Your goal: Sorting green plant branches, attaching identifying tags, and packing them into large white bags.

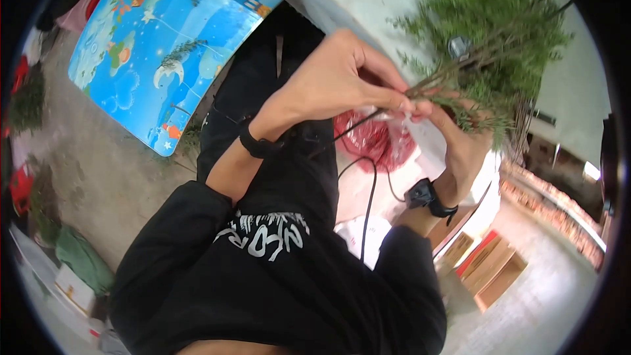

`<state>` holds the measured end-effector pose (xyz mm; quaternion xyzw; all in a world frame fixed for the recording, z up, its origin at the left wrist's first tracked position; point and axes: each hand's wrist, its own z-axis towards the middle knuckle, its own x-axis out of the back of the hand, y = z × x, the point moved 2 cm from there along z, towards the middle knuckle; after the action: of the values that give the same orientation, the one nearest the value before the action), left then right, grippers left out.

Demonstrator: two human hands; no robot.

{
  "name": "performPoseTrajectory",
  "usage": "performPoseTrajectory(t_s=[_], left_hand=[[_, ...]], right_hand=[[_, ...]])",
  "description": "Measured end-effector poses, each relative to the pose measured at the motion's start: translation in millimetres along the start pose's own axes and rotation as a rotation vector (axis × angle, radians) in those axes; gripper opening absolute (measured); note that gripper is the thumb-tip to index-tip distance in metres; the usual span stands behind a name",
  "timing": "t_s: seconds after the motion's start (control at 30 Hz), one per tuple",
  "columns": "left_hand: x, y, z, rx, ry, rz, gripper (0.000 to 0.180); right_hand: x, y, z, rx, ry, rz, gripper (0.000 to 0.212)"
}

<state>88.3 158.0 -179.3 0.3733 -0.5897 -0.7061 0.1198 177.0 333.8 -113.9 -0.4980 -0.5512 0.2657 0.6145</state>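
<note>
the left hand (335,82) is closed, fingertips pinching the stem ends of a green sprig bunch (490,33). the right hand (460,138) is closed around the same stems from below, just beside the left fingertips. the bunch is held in the air in front of the person, foliage fanning up and to the right. judgement: to do this step well, keep the stem ends level, hold the right grip firm near the cut ends, and let the left fingers work one stem at a time so the foliage is not crushed. a red plastic bag (371,141) lies below the hands. a blue illustrated mat (151,46) lies on the floor at upper left. flat wooden boxes (490,266), one red-edged, sit at lower right. a black cable (368,204) hangs below the bag.
</note>
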Motion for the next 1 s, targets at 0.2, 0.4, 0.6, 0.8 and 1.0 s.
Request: performPoseTrajectory(t_s=[0.2,0.4,0.6,0.8,1.0], left_hand=[[41,2,-13,0.034,-0.013,0.155,0.018],[85,13,-75,-0.103,0.299,-0.032,0.017],[128,22,-138,-0.23,0.542,-0.075,0.026],[136,20,-164,-0.231,0.64,0.087,0.018],[136,28,-166,-0.212,0.591,0.333,0.025]], right_hand=[[-11,50,76,0.068,-0.216,0.293,0.046],[-137,85,129,-0.044,-0.558,0.171,0.036],[-308,84,183,0.291,-0.774,-0.043,0.036],[-409,95,160,0.787,-0.741,-0.666,0.034],[-420,112,139,0.321,-0.795,-0.614,0.018]])
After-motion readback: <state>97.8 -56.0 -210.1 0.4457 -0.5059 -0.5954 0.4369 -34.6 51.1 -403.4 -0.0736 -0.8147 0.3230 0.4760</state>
